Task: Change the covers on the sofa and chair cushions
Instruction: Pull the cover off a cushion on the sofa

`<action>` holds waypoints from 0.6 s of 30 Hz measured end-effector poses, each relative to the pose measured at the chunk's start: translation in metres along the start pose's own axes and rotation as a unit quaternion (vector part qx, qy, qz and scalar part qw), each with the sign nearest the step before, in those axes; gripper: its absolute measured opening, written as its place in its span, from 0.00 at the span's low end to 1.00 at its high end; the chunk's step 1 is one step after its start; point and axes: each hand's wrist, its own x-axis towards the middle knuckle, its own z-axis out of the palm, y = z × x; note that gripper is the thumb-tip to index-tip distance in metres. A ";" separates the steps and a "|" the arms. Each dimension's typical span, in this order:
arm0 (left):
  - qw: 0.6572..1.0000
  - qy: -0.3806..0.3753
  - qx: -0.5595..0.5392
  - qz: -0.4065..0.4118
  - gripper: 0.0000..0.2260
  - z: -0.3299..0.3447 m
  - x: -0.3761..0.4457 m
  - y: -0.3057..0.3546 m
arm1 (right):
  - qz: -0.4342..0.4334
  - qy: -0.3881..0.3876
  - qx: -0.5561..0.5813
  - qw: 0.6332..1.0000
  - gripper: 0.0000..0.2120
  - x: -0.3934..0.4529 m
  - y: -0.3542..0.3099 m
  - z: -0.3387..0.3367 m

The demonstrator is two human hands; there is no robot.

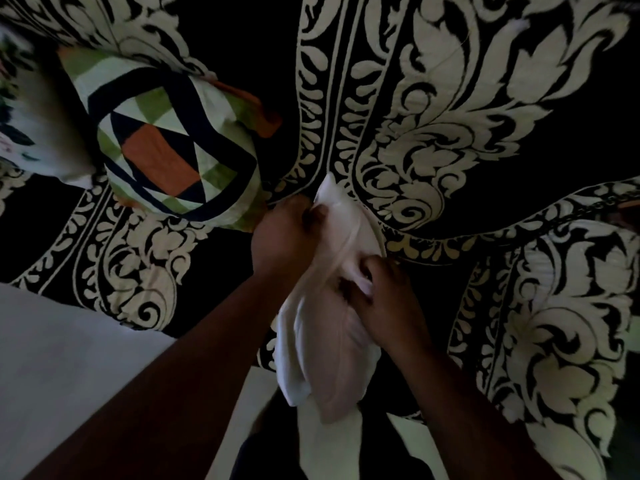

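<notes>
The white cushion cover (332, 233) lies bunched between my two hands, over the front edge of the black-and-cream patterned sofa (467, 116), with a pale cushion (341, 355) showing inside its folds and white cloth trailing down towards my knees. My left hand (284, 233) grips the upper part of the cover, its fingers (317, 216) curled tight into the fabric near the top corner. My right hand (377, 292) pinches a fold of the same cloth lower down, its fingers (360, 289) bent into the opening against the cushion.

As I judge it, I am at the step of working cover and cushion along each other; whether the cover is going on or coming off I cannot tell from here, as the cloth is blurred and crumpled. The next move calls for a firm hold on the cover's edge with one hand while the other shifts the cushion along inside, keeping the corner lined up.

A patchwork cushion (173, 147) in green, orange and navy sits to the left on the sofa, already covered, apart from my hands.
</notes>
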 end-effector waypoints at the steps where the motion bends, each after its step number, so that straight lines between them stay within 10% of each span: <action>1: 1.000 0.011 0.005 -0.014 0.13 0.000 0.002 -0.004 | -0.012 0.004 -0.009 1.000 0.18 -0.005 0.005 -0.001; 7: 0.985 -0.092 -0.010 -0.147 0.18 0.011 0.004 -0.062 | 0.050 -0.029 0.028 0.998 0.26 -0.023 0.042 -0.022; 14: 0.971 -0.166 -0.170 0.027 0.16 0.053 -0.033 0.005 | 0.156 0.021 0.230 0.960 0.37 0.020 0.030 -0.048; 18: 0.965 -0.206 -0.150 0.064 0.15 0.087 -0.047 0.014 | 0.212 0.067 0.102 0.970 0.53 0.037 0.041 -0.038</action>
